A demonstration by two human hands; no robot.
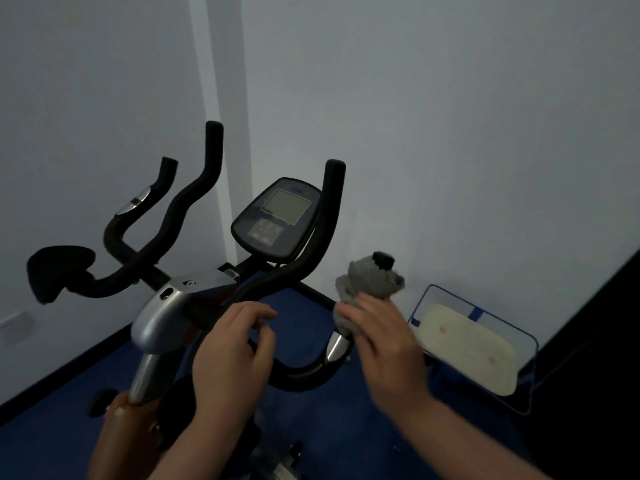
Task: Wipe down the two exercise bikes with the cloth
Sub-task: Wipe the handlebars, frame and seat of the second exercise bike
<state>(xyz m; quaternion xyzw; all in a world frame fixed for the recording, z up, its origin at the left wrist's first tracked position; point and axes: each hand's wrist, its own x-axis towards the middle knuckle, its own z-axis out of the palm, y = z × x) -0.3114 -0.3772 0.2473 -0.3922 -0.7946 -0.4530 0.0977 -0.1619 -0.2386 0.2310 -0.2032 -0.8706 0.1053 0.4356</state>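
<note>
So the person is standing over the exercise bike (166,306), looking down at the black handlebars (301,372) and the console (277,220) with its grey screen, which sits around 12 o'clock from the hands. The right hand (384,344) is gripping a bunched-up grey cloth (367,282), fingers curled into it, with most of the fabric sticking out above the knuckles. It's right up against the right-side bar of the handlebars, next to the chrome sensor patch (337,346). Picture's a bit smeared there, so whether cloth is actually pressed on the bar is hard to call.

The left hand (235,351) sits at about 9 o'clock from the right one, fingers loosely curled, holding nothing, hovering in front of the loop of the bar; contact can't be told.

Further out at 9–10 o'clock there are more black handlebar horns (194,188) and a dark pad (59,268). At 3 o'clock of the right hand, a blue-framed stand (530,341) with a cream cushion (467,348) sits on the blue floor (52,427) against the pale wall (450,116).
</note>
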